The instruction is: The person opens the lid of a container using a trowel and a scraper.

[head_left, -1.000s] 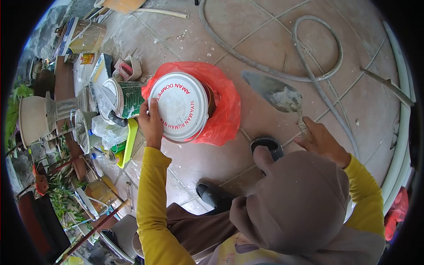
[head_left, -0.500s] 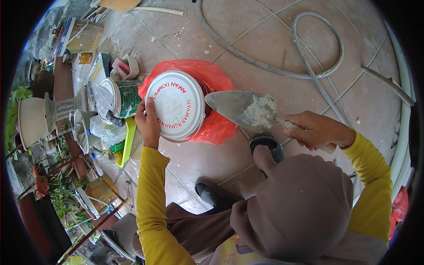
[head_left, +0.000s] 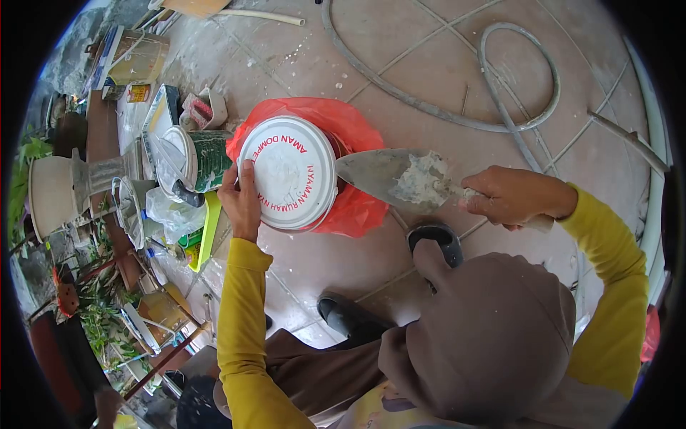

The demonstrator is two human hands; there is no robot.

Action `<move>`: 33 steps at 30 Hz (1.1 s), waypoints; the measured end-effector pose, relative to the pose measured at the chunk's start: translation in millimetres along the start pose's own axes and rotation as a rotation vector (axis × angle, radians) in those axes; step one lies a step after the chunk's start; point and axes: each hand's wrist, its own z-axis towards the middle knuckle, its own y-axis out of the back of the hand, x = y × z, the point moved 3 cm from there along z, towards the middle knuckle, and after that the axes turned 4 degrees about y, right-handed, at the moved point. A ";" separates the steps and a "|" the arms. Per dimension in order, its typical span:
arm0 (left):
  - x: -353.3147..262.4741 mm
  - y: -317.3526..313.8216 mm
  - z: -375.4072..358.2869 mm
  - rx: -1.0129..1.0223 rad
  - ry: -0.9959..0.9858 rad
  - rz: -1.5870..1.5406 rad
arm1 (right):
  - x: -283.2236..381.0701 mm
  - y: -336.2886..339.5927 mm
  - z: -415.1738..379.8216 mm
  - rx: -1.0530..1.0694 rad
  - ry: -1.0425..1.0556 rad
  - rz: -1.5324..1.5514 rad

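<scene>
My left hand grips the left edge of a round white lid with red lettering, thumb on top and fingers down its side. The lid sits on a bucket standing on a red plastic bag. In my right hand is the handle of a trowel, its blade smeared with grey-white paste. The blade's tip meets the right side of the lid's rim.
A hose loops over the tiled floor. At the left stand a green paint can, a yellow-green tray and a white container. Black shoes are below the bucket. A pipe lies at right.
The lid and trowel appear slightly farther right in view. My right elbow has swung outward, and the trowel's tip stays at the rim. A dark shape has appeared at the lower left.
</scene>
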 end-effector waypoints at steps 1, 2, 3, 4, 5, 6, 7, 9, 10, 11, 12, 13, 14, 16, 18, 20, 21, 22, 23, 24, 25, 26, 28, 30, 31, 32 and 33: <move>-2.4 0.3 0.0 0.006 -0.017 0.019 | -6.1 2.1 4.9 0.049 -0.016 0.094; -2.3 1.0 3.3 0.004 -0.033 0.041 | -17.0 6.0 15.6 0.096 -0.029 0.178; -1.6 1.7 3.7 0.004 -0.047 0.068 | -30.1 4.5 25.2 0.146 -0.041 0.267; 0.0 3.3 3.0 0.003 -0.056 0.099 | -39.2 5.1 35.7 -0.010 0.150 0.035; 0.1 4.7 1.0 0.004 -0.049 0.103 | -48.4 -0.2 42.6 -0.160 0.340 -0.191; -2.5 4.1 1.1 0.002 -0.045 0.105 | -39.5 -2.1 42.2 -0.315 0.532 -0.421; -4.2 3.2 1.2 0.007 -0.046 0.108 | -39.3 -5.8 40.8 -0.244 0.398 -0.318; -2.9 0.7 2.8 -0.008 -0.059 0.079 | -30.0 -8.2 30.3 -0.114 0.131 -0.114; -2.4 0.5 1.6 -0.011 -0.061 0.068 | -30.2 -10.1 28.9 -0.021 0.066 0.036; -3.2 0.8 2.3 -0.004 -0.048 0.060 | -30.4 -8.0 29.9 0.070 0.005 0.178; -4.3 0.4 3.0 0.003 -0.035 0.049 | -29.7 -7.0 29.2 0.159 -0.058 0.318; -3.9 0.6 0.3 0.015 -0.014 0.041 | -25.9 -6.8 25.9 0.154 -0.075 0.306; -4.1 0.0 0.4 0.017 -0.023 0.054 | -20.4 -4.5 22.6 0.142 -0.091 0.289; -5.5 0.8 0.3 0.018 -0.042 0.080 | -21.3 -6.0 21.0 -0.032 0.060 0.052; -5.5 2.4 0.1 0.014 -0.052 0.089 | -31.4 -23.0 22.0 -0.362 0.391 -0.386; -6.9 -0.9 -0.8 0.018 -0.054 0.067 | -10.0 -16.4 11.5 -0.141 0.134 -0.100; -8.1 -0.4 -2.6 0.025 -0.049 0.051 | -3.4 -16.9 7.5 -0.028 0.007 0.049; -9.0 -1.1 -1.1 0.026 -0.049 0.031 | -7.9 -17.1 11.7 0.023 -0.011 0.136; -7.7 0.5 -0.9 0.035 -0.040 0.061 | -16.7 -20.6 19.7 0.082 -0.031 0.228; -5.7 2.6 1.4 0.042 -0.034 0.089 | -25.6 -23.1 28.0 0.139 -0.050 0.317; -3.6 4.0 1.4 0.050 -0.025 0.117 | -33.9 -22.7 34.2 0.107 0.011 0.270; -2.8 3.0 1.9 0.043 -0.033 0.088 | -43.0 -20.3 39.7 0.069 0.073 0.219; -3.2 0.5 0.7 0.032 -0.050 0.033 | -52.4 -22.0 49.5 0.009 0.168 0.140; -7.3 -0.4 -0.7 0.027 -0.057 0.035 | -56.7 -24.4 58.6 -0.040 0.240 0.086; -8.5 -0.6 -1.0 0.024 -0.058 0.036 | -57.5 -25.2 58.1 -0.029 0.242 0.103; -7.1 0.2 0.2 0.032 -0.044 0.050 | -57.4 -26.6 56.6 -0.014 0.244 0.121; -3.8 1.9 0.5 0.040 -0.027 0.064 | -56.2 -28.0 54.3 0.004 0.244 0.138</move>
